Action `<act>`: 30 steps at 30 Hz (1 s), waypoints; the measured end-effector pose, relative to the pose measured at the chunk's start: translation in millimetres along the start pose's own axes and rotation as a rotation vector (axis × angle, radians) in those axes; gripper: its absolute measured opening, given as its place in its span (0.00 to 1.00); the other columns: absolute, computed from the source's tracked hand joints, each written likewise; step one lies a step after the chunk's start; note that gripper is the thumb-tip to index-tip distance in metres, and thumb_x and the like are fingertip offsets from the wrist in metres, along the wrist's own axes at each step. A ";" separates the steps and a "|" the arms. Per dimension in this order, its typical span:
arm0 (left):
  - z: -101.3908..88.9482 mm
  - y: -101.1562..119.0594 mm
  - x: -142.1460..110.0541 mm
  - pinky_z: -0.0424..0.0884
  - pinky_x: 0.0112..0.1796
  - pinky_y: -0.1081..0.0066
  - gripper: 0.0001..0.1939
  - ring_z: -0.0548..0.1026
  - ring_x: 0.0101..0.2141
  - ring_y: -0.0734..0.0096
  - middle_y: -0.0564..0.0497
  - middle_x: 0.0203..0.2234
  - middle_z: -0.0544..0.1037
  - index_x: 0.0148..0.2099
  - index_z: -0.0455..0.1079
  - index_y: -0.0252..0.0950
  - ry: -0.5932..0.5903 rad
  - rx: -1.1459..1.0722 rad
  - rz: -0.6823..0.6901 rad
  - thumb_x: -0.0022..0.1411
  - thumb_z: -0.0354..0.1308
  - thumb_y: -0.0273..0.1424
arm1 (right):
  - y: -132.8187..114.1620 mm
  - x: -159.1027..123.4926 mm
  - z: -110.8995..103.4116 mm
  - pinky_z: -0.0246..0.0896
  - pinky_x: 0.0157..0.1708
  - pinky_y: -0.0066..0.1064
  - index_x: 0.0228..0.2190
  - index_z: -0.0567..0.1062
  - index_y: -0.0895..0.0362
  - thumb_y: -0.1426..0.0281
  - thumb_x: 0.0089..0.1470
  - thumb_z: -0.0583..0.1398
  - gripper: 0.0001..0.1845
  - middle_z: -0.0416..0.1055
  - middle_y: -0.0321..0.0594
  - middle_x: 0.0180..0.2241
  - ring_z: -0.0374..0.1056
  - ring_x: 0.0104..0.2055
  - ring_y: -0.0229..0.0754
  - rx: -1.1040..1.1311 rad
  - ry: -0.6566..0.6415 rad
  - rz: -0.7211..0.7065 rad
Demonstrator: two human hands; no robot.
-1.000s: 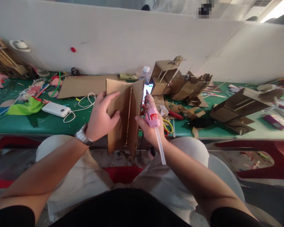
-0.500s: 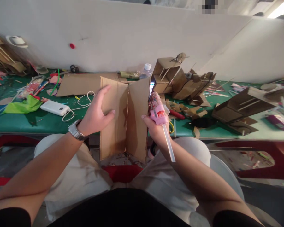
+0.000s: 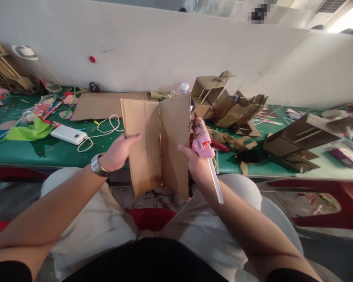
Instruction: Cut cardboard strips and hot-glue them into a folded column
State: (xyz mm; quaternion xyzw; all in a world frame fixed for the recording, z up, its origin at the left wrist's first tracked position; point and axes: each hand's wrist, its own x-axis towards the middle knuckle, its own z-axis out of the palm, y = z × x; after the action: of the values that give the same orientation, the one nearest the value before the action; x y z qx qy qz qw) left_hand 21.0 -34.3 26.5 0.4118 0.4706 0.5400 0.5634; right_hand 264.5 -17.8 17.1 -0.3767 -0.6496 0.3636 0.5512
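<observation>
Your left grip held one edge of the folded cardboard. Across from it — by the opposite edge — your right grip clasped the pink glue gun.

In mid-frame, the folded cardboard is showing plain tan-brown. Right of centre, the glue gun is showing pink with multicoloured speckles, its glue stick gleaming translucent white. At centre left, a cloth is glowing lime green and a power bank is showing white; the table is showing dark green.
</observation>
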 end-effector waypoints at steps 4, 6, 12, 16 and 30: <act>-2.3 -2.5 0.4 0.66 0.65 0.52 0.27 0.72 0.63 0.48 0.45 0.56 0.82 0.57 0.78 0.39 -0.052 0.037 0.067 0.57 0.71 0.44 | 4.2 3.5 -2.9 0.43 0.75 0.54 0.70 0.54 0.43 0.65 0.55 0.65 0.46 0.52 0.34 0.74 0.48 0.76 0.52 0.043 -0.026 -0.016; -3.4 -0.1 0.3 0.66 0.65 0.50 0.30 0.72 0.63 0.48 0.44 0.57 0.81 0.60 0.76 0.40 -0.081 0.085 0.096 0.58 0.71 0.45 | 4.7 5.8 -3.7 0.44 0.75 0.55 0.70 0.53 0.43 0.64 0.55 0.66 0.47 0.51 0.34 0.75 0.48 0.77 0.52 0.062 -0.039 -0.026; -5.1 8.0 -0.7 0.67 0.63 0.48 0.34 0.73 0.62 0.46 0.42 0.57 0.81 0.63 0.73 0.39 -0.102 0.134 0.129 0.57 0.71 0.47 | 1.5 9.9 -4.5 0.48 0.73 0.57 0.68 0.55 0.42 0.65 0.52 0.67 0.47 0.56 0.37 0.73 0.52 0.75 0.55 0.069 -0.052 -0.039; -6.1 9.5 -1.8 0.69 0.63 0.46 0.35 0.75 0.60 0.45 0.43 0.56 0.82 0.63 0.72 0.40 -0.099 0.084 0.105 0.56 0.71 0.45 | 0.4 9.4 -5.6 0.48 0.73 0.60 0.69 0.55 0.42 0.66 0.52 0.67 0.47 0.55 0.37 0.73 0.51 0.75 0.56 0.037 -0.042 -0.040; -2.7 12.2 -6.1 0.74 0.58 0.46 0.32 0.79 0.56 0.44 0.45 0.51 0.84 0.58 0.77 0.41 -0.081 0.040 0.025 0.53 0.73 0.44 | 8.4 5.5 -6.5 0.43 0.74 0.62 0.69 0.53 0.39 0.64 0.52 0.66 0.48 0.52 0.33 0.73 0.46 0.77 0.57 -0.074 -0.001 -0.135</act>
State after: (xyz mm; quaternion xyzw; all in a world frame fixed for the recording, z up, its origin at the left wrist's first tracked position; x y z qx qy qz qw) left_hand 15.9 -39.5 38.3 0.4502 0.4529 0.5206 0.5667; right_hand 271.0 -8.7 12.9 -0.3519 -0.6868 0.3015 0.5600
